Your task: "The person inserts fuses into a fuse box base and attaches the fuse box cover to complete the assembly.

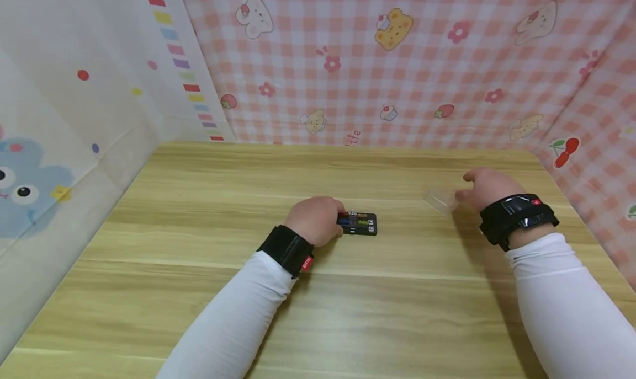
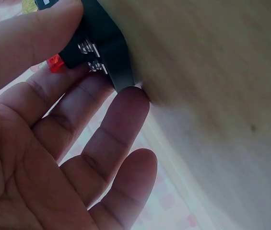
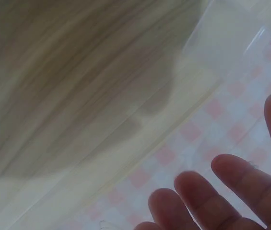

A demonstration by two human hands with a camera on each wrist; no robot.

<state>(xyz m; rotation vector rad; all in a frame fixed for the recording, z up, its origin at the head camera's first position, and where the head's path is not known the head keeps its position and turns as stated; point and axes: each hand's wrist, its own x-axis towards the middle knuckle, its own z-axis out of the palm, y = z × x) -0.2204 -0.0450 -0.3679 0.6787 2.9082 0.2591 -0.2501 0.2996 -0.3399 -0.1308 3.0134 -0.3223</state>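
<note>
A small black fuse block (image 1: 366,228) with red, blue and yellow-green pieces on its top lies on the wooden table, left of the middle. My left hand (image 1: 316,219) grips its left end, thumb on one side and fingers on the other. Metal screw terminals (image 2: 93,57) show on the block's side in the left wrist view. Farther right, a clear plastic cover (image 1: 439,201) rests on the table. My right hand (image 1: 489,189) hovers just right of this cover, fingers spread and relaxed, holding nothing. The cover (image 3: 226,38) also appears beyond the fingers in the right wrist view.
The wood-grain table (image 1: 199,213) runs back to a pink checked cloth wall (image 1: 348,64). On the left stands a white patterned wall (image 1: 74,119), and another checked cloth (image 1: 611,119) borders the right side.
</note>
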